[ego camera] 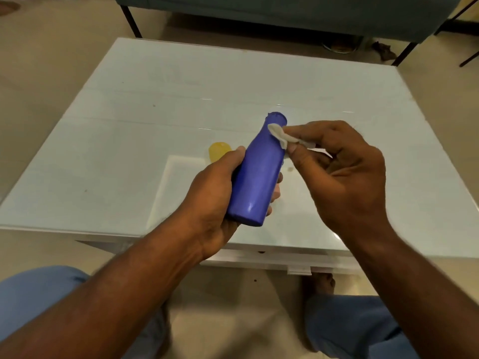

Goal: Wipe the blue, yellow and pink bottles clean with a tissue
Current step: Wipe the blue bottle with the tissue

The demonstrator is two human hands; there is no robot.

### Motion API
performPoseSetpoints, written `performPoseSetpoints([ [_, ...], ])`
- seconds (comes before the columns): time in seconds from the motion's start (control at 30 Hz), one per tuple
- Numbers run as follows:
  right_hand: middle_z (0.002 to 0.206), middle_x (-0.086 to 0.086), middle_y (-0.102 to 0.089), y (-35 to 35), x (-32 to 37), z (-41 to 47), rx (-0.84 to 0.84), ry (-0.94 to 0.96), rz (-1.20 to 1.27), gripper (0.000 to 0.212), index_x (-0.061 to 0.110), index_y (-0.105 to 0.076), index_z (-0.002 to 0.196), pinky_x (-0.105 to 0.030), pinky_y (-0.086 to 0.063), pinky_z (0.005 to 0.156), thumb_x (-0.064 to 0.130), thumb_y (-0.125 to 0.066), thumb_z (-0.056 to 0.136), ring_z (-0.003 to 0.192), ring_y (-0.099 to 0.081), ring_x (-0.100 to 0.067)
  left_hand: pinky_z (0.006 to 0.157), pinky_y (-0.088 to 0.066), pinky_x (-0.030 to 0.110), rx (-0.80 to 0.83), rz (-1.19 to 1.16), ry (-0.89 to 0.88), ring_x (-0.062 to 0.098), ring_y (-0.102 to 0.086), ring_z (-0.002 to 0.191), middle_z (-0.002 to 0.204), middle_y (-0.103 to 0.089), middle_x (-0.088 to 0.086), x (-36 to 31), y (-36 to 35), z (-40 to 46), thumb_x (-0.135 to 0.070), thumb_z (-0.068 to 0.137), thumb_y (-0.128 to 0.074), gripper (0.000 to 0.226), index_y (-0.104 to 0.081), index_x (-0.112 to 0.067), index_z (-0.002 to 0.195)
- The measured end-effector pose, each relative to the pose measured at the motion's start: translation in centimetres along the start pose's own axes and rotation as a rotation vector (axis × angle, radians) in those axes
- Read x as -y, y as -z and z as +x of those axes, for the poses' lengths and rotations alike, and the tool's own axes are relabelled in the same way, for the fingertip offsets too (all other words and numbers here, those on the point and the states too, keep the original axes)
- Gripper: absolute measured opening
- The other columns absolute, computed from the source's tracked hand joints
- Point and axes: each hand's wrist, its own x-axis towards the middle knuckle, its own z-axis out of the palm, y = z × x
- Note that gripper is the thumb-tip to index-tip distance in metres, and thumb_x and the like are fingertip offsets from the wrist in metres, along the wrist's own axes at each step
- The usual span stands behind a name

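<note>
My left hand (215, 203) grips the blue bottle (255, 177) around its lower half and holds it tilted above the near part of the white table (129, 141). A small white tissue (278, 134) is pinched in my right hand (344, 172) and pressed against the bottle's neck, just below its open mouth. Part of the yellow bottle (219, 151) shows on the table behind my left thumb. The pink bottle is not in view.
The glossy table has a glass top with its near edge right under my hands. A dark teal sofa (285, 11) on thin black legs stands beyond the far edge. My knees in blue trousers and a bare foot (320, 283) show below.
</note>
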Motion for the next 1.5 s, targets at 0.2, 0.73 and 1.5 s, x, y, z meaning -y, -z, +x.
performPoseSetpoints([
  [0.2, 0.102, -0.002, -0.074, -1.2, 1.3, -1.5, 0.212, 0.109, 0.069, 0.021, 0.012, -0.083, 0.106, -0.023, -0.055, 0.077, 0.002, -0.079, 0.088, 0.094, -0.072, -0.019, 0.071, -0.063, 0.035, -0.177, 0.048, -0.109, 0.028, -0.077, 0.088, 0.101, -0.080, 0.007, -0.2, 0.6, 0.9, -0.050, 0.101, -0.051, 0.034, -0.065, -0.021, 0.114],
  [0.73, 0.115, -0.005, -0.072, -0.1, 0.2, 0.0, -0.021, -0.031, 0.042, 0.017, 0.016, -0.073, 0.119, -0.022, -0.062, 0.089, 0.010, -0.073, 0.103, 0.106, -0.071, -0.012, 0.056, -0.059, 0.026, 0.059, 0.178, -0.067, 0.013, -0.076, 0.065, 0.078, -0.079, -0.005, 0.2, 0.6, 0.5, -0.045, 0.092, -0.062, 0.025, -0.066, -0.024, 0.105],
  [1.5, 0.113, -0.006, -0.071, -1.1, 0.9, -1.2, 0.149, 0.198, -0.035, 0.028, 0.011, -0.078, 0.117, -0.023, -0.061, 0.088, -0.004, -0.080, 0.094, 0.108, -0.071, -0.011, 0.075, -0.062, 0.039, -0.044, -0.086, -0.110, 0.022, -0.073, 0.083, 0.103, -0.077, 0.008, -0.3, 0.3, 0.5, -0.039, 0.100, -0.058, 0.040, -0.063, -0.015, 0.131],
])
